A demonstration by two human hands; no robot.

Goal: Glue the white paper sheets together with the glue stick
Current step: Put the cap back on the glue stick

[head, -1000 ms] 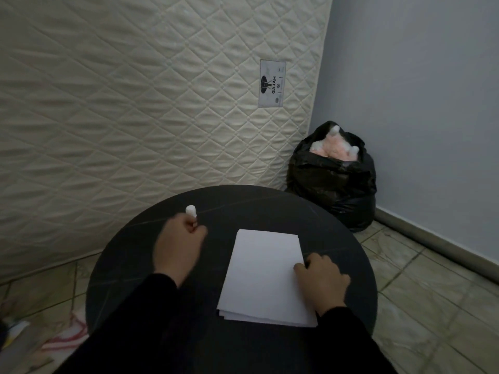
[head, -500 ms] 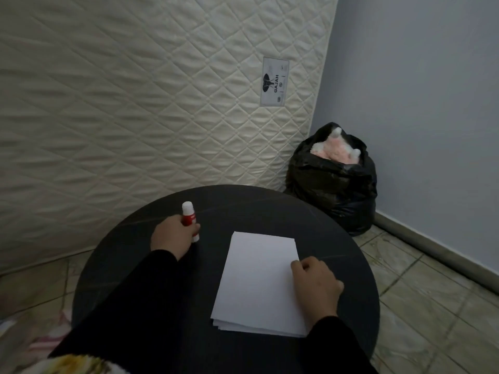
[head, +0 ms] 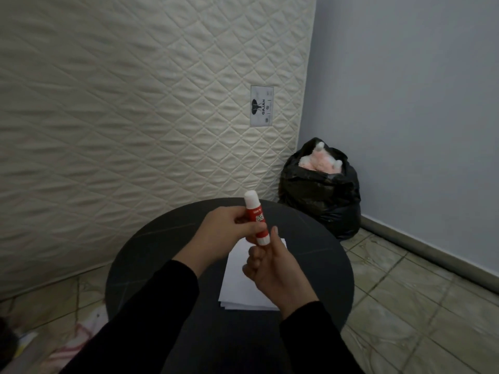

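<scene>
Above the paper sheets [head: 237, 282], left hand [head: 224, 228] grips glue stick [head: 255, 217] — right hand [head: 272, 268] half-curled, empty.

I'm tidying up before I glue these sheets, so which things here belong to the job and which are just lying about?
For the job:
glue stick, cap on, in the left hand
paper stack on the table
right hand, at the stick's lower end

Lying about:
mattress against the wall
black bag in the corner
cloth on the floor
</scene>
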